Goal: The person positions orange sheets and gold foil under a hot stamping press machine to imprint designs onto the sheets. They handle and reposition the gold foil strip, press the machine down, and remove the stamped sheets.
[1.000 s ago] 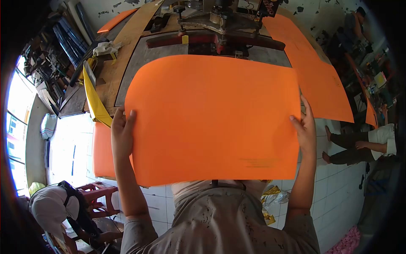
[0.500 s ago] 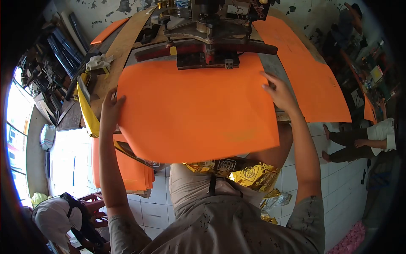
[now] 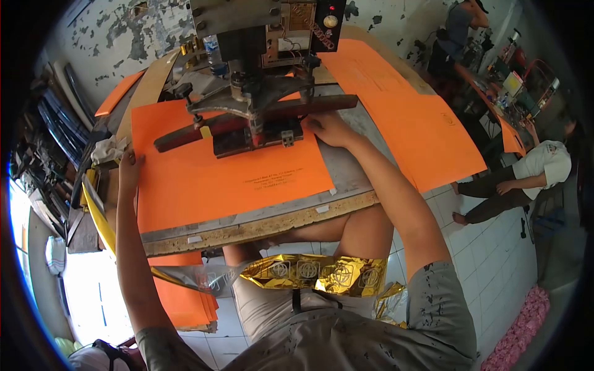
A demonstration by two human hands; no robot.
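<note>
A large orange sheet [image 3: 185, 191] lies flat on the grey bed of a stamping press [image 3: 244, 102], with several small dark printed lines on its front part. The press head and its dark block hang over the sheet's middle. My left hand [image 3: 129, 170] holds the sheet's left edge, thumb on top. At the far right edge, close beside the press block, my right hand [image 3: 331, 128] has its fingers bent around the sheet's border; the fingertips are partly hidden. A gold foil strip [image 3: 309, 272] with printed emblems hangs across my lap.
Orange sheets [image 3: 427, 123] lie on the right of the table, and a stack of orange sheets [image 3: 182, 303] stands below left. A yellow foil band [image 3: 99, 216] runs by my left arm. One person [image 3: 538, 167] sits at right; another stands behind. Pink material [image 3: 520, 328] lies at lower right.
The orange sheet has gone from being held up in front of the press to lying flat beneath its head. Both hands have moved forward with it, and my view has shifted.
</note>
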